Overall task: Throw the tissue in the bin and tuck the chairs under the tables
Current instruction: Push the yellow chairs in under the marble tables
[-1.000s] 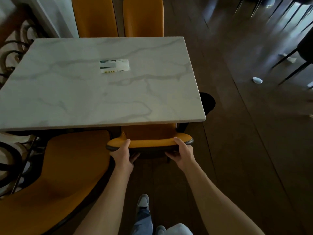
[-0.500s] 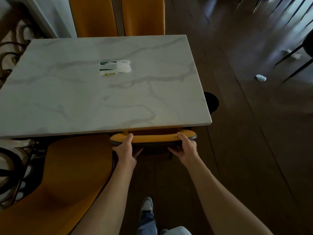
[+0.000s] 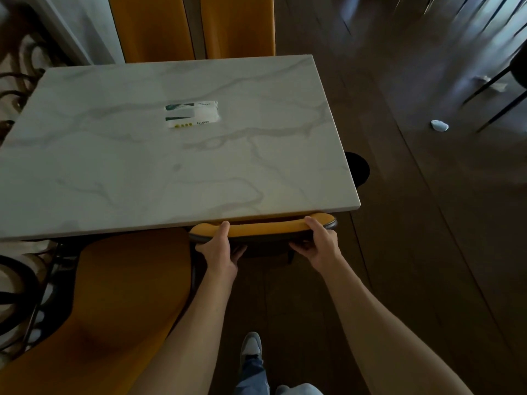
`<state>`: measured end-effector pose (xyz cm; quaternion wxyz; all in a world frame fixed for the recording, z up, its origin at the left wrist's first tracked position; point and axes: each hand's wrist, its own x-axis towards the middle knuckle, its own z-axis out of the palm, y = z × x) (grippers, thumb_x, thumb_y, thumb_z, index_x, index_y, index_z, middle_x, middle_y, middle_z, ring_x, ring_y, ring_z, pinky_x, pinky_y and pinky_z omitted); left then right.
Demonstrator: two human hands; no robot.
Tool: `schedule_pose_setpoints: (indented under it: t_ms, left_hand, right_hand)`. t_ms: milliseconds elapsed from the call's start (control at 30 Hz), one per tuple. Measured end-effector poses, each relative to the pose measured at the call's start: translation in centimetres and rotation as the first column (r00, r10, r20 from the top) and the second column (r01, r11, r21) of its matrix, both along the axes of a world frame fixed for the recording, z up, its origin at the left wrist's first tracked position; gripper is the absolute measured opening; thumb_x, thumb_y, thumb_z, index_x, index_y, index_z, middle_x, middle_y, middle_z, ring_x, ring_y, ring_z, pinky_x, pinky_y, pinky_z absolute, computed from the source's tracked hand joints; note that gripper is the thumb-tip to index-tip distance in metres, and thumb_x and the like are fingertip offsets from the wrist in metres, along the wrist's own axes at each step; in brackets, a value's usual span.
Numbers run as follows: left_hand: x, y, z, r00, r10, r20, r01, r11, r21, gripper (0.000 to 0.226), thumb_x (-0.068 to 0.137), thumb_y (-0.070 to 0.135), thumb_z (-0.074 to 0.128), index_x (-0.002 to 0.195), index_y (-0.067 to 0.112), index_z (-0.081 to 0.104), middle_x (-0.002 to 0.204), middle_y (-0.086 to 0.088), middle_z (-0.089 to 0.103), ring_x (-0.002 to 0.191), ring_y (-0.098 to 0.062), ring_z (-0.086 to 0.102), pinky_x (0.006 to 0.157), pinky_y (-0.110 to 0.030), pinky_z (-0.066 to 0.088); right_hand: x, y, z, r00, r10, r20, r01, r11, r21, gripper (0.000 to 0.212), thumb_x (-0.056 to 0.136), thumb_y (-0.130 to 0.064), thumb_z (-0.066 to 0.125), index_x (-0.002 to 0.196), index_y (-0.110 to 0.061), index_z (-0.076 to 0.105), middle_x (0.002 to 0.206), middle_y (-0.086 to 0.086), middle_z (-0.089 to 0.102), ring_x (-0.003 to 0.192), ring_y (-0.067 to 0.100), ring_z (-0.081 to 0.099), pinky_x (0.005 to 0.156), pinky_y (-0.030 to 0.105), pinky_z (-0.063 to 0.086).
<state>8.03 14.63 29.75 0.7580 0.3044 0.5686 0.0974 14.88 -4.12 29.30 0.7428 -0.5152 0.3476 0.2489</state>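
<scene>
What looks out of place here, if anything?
A crumpled white tissue lies on the dark floor to the right of the table, with another white scrap further back by the chair legs. The orange chair at the near left stands pulled out, not tucked.

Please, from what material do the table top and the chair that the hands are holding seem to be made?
The table top looks like white marble or a marble-effect slab: grey veins, smooth, slightly glossy surface; real stone or imitation cannot be told. The chair held by the left hand and right hand seems padded with mustard-yellow fabric or faux leather, with dark edging along its rim.
</scene>
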Motion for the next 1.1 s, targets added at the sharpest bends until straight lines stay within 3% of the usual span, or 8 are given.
schedule_pose_setpoints:
  t_ms: [233, 333, 433, 567, 700, 833, 1000, 1100]
  left_hand:
    - [-0.4, 0.0, 0.3, 0.999, -0.031, -0.019, 0.031, 0.999, -0.005, 0.086, 0.083, 0.025, 0.079, 0.148, 0.026, 0.023, 0.123, -0.01, 0.041, 0.107, -0.034, 0.05, 0.086, -0.059, 0.056]
    - [-1.1, 0.0, 0.3, 0.999, -0.043, -0.017, 0.044, 0.999, 0.017, 0.085, 0.082, 0.029, 0.079, 0.148, 0.024, 0.026, 0.129, -0.012, 0.045, 0.109, -0.033, 0.052, 0.09, -0.057, 0.055]
    - [-1.8, -0.1, 0.3, 0.996, -0.059, -0.068, 0.067, 0.99, 0.123, 0.097, 0.078, 0.035, 0.082, 0.152, 0.025, 0.02, 0.143, -0.011, 0.044, 0.124, -0.034, 0.05, 0.1, -0.051, 0.05]
    - [-2.6, -0.3, 2.0, 0.984, -0.131, -0.117, 0.162, 0.934, 0.319, 0.106, 0.08, 0.037, 0.08, 0.158, 0.02, 0.009, 0.16, -0.009, 0.026, 0.143, -0.034, 0.033, 0.115, -0.049, 0.033]
    - [-3.8, -0.9, 4.5, 0.943, -0.304, -0.133, 0.322, 0.747, 0.582, 0.099, 0.084, 0.041, 0.075, 0.158, 0.018, 0.012, 0.165, -0.008, 0.012, 0.15, -0.03, 0.018, 0.119, -0.049, 0.027]
    - [-5.0, -1.6, 7.8, 0.875, -0.446, -0.19, 0.403, 0.452, 0.796, 0.092, 0.088, 0.052, 0.065, 0.157, 0.016, 0.015, 0.166, -0.009, 0.006, 0.152, -0.028, 0.01, 0.119, -0.048, 0.024]
    - [-6.9, -2.4, 12.6, 0.853, -0.482, -0.2, 0.356, 0.257, 0.898, 0.093, 0.084, 0.065, 0.057, 0.156, 0.023, 0.017, 0.167, -0.003, -0.003, 0.152, -0.029, 0.007, 0.114, -0.057, 0.031]
    - [-8.2, -3.0, 15.6, 0.834, -0.467, -0.294, 0.335, 0.004, 0.942, 0.091, 0.083, 0.07, 0.051, 0.156, 0.028, 0.017, 0.167, -0.003, -0.002, 0.153, -0.029, 0.004, 0.115, -0.06, 0.025]
  right_hand:
    - [-0.3, -0.1, 0.6, 0.999, 0.008, -0.037, -0.008, 1.0, -0.005, 0.044, 0.089, -0.022, 0.071, 0.124, -0.011, 0.047, 0.125, 0.016, 0.051, 0.116, 0.036, 0.053, 0.088, 0.062, 0.054]
    - [-0.7, -0.3, 1.1, 1.0, 0.009, -0.015, -0.009, 0.999, -0.049, 0.062, 0.087, -0.028, 0.073, 0.135, -0.019, 0.034, 0.126, 0.012, 0.048, 0.115, 0.037, 0.052, 0.091, 0.062, 0.052]
    - [-1.5, -0.9, 1.4, 0.998, 0.051, 0.04, -0.045, 0.988, -0.146, 0.073, 0.087, -0.034, 0.072, 0.143, -0.025, 0.025, 0.135, 0.011, 0.046, 0.123, 0.035, 0.05, 0.096, 0.063, 0.049]
    - [-2.6, -1.8, 2.6, 0.974, 0.157, 0.165, -0.1, 0.945, -0.312, 0.09, 0.089, -0.038, 0.069, 0.155, -0.024, 0.01, 0.153, 0.009, 0.035, 0.139, 0.032, 0.037, 0.111, 0.057, 0.035]
    - [-3.7, -2.2, 5.1, 0.879, 0.314, 0.358, -0.132, 0.883, -0.45, 0.091, 0.089, -0.036, 0.069, 0.156, -0.019, 0.01, 0.16, 0.007, 0.028, 0.147, 0.029, 0.028, 0.118, 0.047, 0.03]
    - [-4.4, -2.4, 8.7, 0.753, 0.529, 0.392, -0.16, 0.724, -0.671, 0.092, 0.092, -0.043, 0.063, 0.158, -0.02, 0.003, 0.166, 0.005, 0.008, 0.152, 0.026, 0.011, 0.12, 0.049, 0.021]
    - [-6.0, -3.4, 13.4, 0.56, 0.702, 0.441, -0.061, 0.565, -0.823, 0.087, 0.094, -0.054, 0.053, 0.157, -0.024, 0.001, 0.167, 0.004, 0.002, 0.153, 0.027, 0.004, 0.12, 0.056, 0.013]
    - [-7.2, -4.3, 16.5, 0.456, 0.776, 0.436, 0.041, 0.471, -0.881, 0.083, 0.095, -0.058, 0.045, 0.157, -0.026, 0.001, 0.167, 0.004, -0.003, 0.153, 0.03, 0.0, 0.12, 0.053, 0.005]
